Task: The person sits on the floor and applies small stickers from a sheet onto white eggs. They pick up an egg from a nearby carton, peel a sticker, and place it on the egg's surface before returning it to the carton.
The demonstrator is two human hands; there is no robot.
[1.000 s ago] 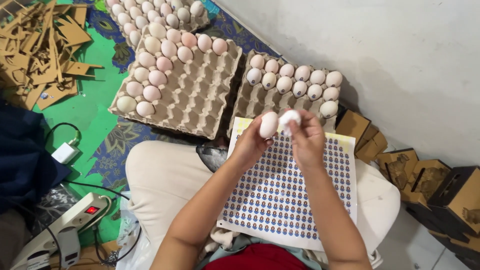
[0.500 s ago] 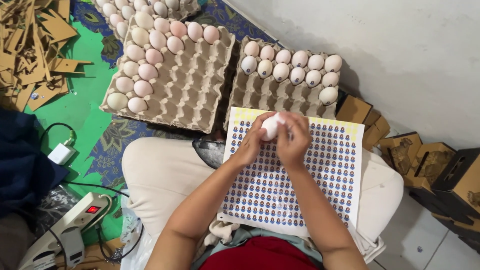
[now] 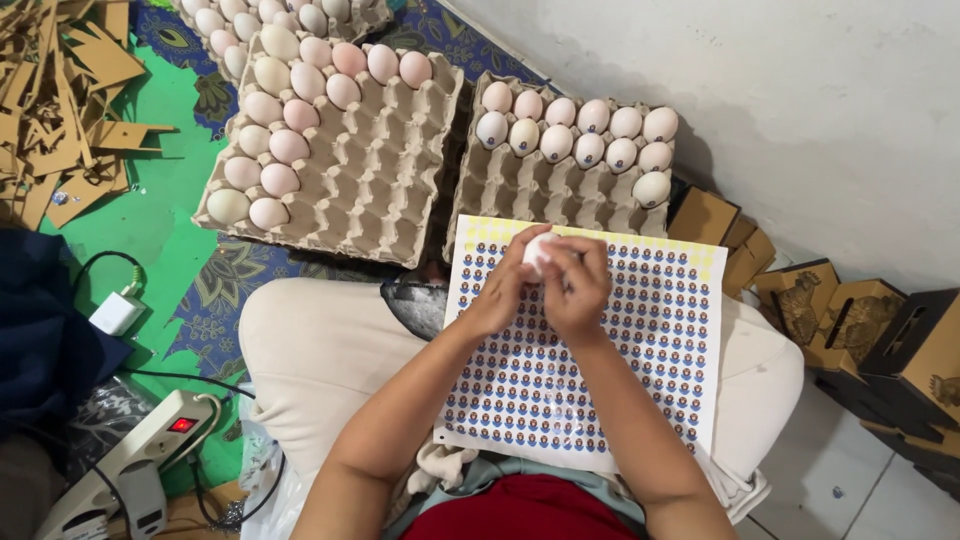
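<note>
Egg (image 3: 538, 250): mostly covered by left hand (image 3: 503, 287) and right hand (image 3: 577, 290); only a pale top shows above the sticker sheet (image 3: 640, 340). Sticker motifs too small to make out. Sheet's near edge, by the torso, hidden under both forearms. Farthest egg tray (image 3: 350, 15), beyond the sheet, cut by the top edge. Cardboard scraps (image 3: 60, 90) and power strip (image 3: 120, 460), far left of the sheet, cut by frame edges.

Cardboard scraps (image 3: 60, 100) lie heaped at upper left on a green patterned floor mat (image 3: 170, 230). A white charger (image 3: 117, 313) and a power strip (image 3: 130, 460) with a lit red switch sit at lower left beside dark blue cloth (image 3: 45, 340). Brown printed cartons (image 3: 850, 320) stand along the white wall (image 3: 800, 110) at right.
</note>
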